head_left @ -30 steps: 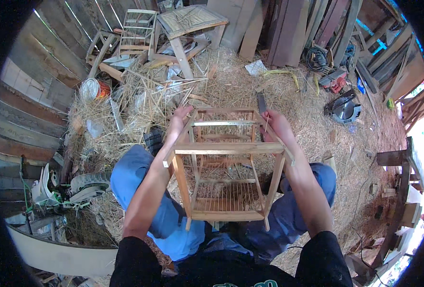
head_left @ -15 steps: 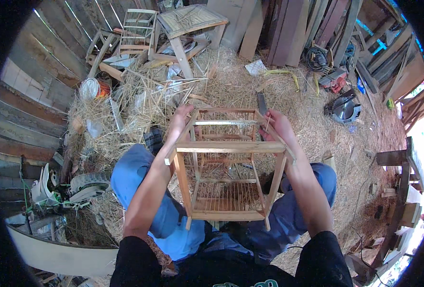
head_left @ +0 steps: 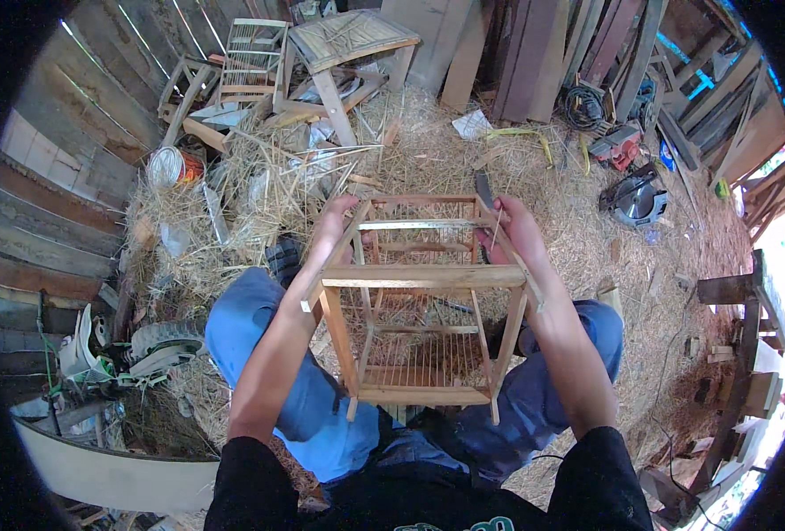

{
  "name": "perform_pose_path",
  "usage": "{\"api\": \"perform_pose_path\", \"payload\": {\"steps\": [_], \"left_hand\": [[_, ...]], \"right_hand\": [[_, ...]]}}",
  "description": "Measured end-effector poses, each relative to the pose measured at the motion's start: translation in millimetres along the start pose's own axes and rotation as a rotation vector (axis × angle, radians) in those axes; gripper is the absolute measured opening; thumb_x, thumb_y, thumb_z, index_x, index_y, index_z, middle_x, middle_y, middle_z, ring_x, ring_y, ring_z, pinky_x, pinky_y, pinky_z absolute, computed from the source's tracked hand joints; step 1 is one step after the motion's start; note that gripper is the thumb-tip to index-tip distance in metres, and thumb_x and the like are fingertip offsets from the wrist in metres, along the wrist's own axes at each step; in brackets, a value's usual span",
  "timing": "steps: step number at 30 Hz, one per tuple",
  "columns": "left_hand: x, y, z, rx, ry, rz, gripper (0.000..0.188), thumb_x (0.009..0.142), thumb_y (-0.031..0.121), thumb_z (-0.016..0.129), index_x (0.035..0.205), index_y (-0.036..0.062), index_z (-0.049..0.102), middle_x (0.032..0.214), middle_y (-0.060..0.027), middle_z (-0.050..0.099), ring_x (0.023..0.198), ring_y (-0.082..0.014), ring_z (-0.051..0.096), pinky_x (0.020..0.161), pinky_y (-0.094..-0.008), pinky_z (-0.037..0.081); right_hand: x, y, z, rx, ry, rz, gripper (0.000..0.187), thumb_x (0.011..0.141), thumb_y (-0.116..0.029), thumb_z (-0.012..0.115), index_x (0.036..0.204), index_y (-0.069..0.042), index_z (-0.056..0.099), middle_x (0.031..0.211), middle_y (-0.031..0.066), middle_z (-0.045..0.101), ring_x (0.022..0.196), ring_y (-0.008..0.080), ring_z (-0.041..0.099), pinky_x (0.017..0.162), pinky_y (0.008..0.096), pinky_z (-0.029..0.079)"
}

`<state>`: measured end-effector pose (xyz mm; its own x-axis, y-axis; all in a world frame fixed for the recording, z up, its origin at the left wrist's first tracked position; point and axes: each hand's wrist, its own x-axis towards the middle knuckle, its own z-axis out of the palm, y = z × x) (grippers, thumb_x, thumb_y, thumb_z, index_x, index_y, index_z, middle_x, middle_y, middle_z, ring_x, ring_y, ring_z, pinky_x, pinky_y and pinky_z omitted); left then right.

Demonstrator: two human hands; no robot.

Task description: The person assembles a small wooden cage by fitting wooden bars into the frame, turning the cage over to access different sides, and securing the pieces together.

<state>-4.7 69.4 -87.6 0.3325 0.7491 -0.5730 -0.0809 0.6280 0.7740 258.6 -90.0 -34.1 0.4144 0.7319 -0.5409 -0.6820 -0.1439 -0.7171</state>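
Over my lap is a small wooden chair-like frame [head_left: 423, 276] of pale bars, with rows of thin rods across its lower part. My left hand [head_left: 332, 232] is closed round its far left side, and the left forearm runs along that side. My right hand [head_left: 514, 232] grips the far right side, fingers partly hidden behind the wood. A dark flat blade or strip [head_left: 483, 188] shows beside the right fingers; whether it is held or lies on the ground I cannot tell. Both knees, in blue trousers, flank the frame.
Straw and wood shavings cover the ground. A circular saw [head_left: 636, 196] and a red power tool [head_left: 618, 143] lie at the right. Boards [head_left: 534, 62] lean at the back. A small table [head_left: 352, 40] and slatted chair [head_left: 252, 62] stand far left, above a wire-filled can [head_left: 173, 166].
The frame has tilted slightly in my hands, its far rail rising a little toward the back. Both hands keep their hold with only a small shift.
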Motion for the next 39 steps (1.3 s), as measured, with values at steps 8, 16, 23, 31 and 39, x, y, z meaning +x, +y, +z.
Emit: {"api": "perform_pose_path", "payload": {"steps": [8, 16, 23, 31, 39], "left_hand": [[-12.9, 10.7, 10.7, 0.064, -0.036, -0.073, 0.044, 0.101, 0.047, 0.052, 0.129, 0.0126, 0.056, 0.096, -0.0087, 0.063, 0.073, -0.0223, 0.060, 0.070, -0.0395, 0.051], [-12.7, 8.0, 14.2, -0.015, -0.077, 0.024, 0.052, 0.096, 0.045, 0.060, 0.132, 0.0077, 0.056, 0.097, -0.0105, 0.067, 0.084, -0.0208, 0.066, 0.066, -0.0368, 0.052], [-66.1, 45.0, 35.6, -0.033, -0.168, 0.352, 0.072, 0.101, 0.038, 0.055, 0.159, 0.0039, 0.028, 0.148, -0.0148, 0.054, 0.131, -0.0274, 0.056, 0.113, -0.0433, 0.038], [-83.9, 50.8, 49.1, -0.353, -0.104, 0.480, 0.049, 0.103, 0.045, 0.049, 0.134, 0.0076, 0.047, 0.110, -0.0084, 0.058, 0.103, -0.0214, 0.055, 0.096, -0.0404, 0.042], [-72.9, 43.1, 48.6, -0.680, 0.069, 0.483, 0.036, 0.100, 0.046, 0.048, 0.095, 0.0116, 0.057, 0.074, -0.0038, 0.055, 0.065, -0.0170, 0.050, 0.064, -0.0326, 0.043]], "right_hand": [[1.4, -1.9, -3.0, -0.015, 0.042, -0.057, 0.021, 0.100, -0.033, 0.059, 0.093, -0.014, 0.057, 0.088, 0.0043, 0.061, 0.087, 0.0218, 0.060, 0.086, 0.0430, 0.053], [-10.2, -8.3, 3.3, -0.081, -0.019, -0.035, 0.022, 0.102, -0.034, 0.056, 0.094, -0.013, 0.056, 0.092, 0.0052, 0.061, 0.086, 0.0205, 0.060, 0.084, 0.0398, 0.054], [-26.5, -28.4, 25.3, -0.224, -0.080, -0.404, 0.019, 0.103, -0.027, 0.051, 0.099, -0.010, 0.057, 0.095, 0.0058, 0.061, 0.085, 0.0184, 0.062, 0.080, 0.0366, 0.055], [-49.7, -40.7, 42.7, 0.009, 0.110, -0.397, 0.023, 0.104, -0.033, 0.054, 0.098, -0.012, 0.052, 0.100, 0.0087, 0.066, 0.080, 0.0203, 0.063, 0.079, 0.0335, 0.049], [-14.7, -14.2, 33.2, 0.240, 0.058, -0.412, 0.019, 0.102, -0.031, 0.056, 0.098, -0.013, 0.055, 0.090, -0.0014, 0.055, 0.074, 0.0146, 0.054, 0.070, 0.0313, 0.045]]}}
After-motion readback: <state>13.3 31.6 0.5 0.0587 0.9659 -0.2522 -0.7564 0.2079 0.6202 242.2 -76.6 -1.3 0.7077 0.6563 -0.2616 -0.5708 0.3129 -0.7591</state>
